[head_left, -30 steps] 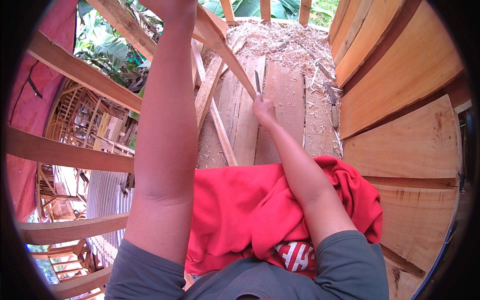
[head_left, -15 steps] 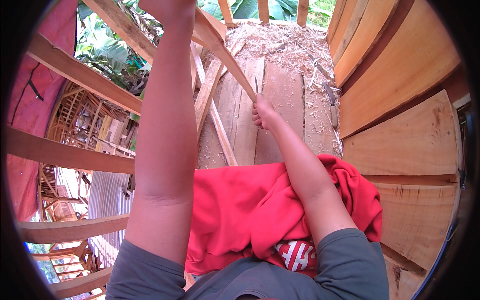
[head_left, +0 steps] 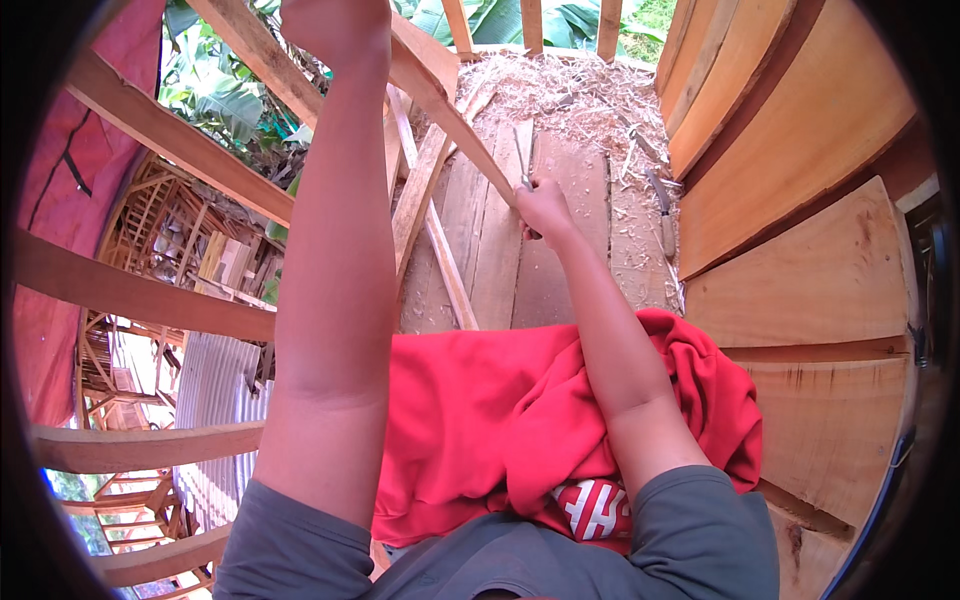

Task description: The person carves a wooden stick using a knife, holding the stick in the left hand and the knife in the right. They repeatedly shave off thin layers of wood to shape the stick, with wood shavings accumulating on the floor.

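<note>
My right hand is closed round the handle of a knife, its thin blade pointing up and away from me. The knife is beside the lower end of a long, narrow wooden strip, which slants from near my left wrist down to my right hand. Whether the right fingers also touch the strip I cannot tell. My left arm reaches far forward, and my left hand is cut off by the top edge, so its fingers are hidden. Over my lap lies a red cloth garment.
Wood shavings cover the far part of the plank floor. Another knife lies by the right wooden wall. Loose wooden pieces lean left of the strip. Wooden rails run along the left, with corrugated sheeting beyond.
My right hand has turned and shifted slightly to the right, and more of the knife blade shows, now tilted. The left arm has barely moved.
</note>
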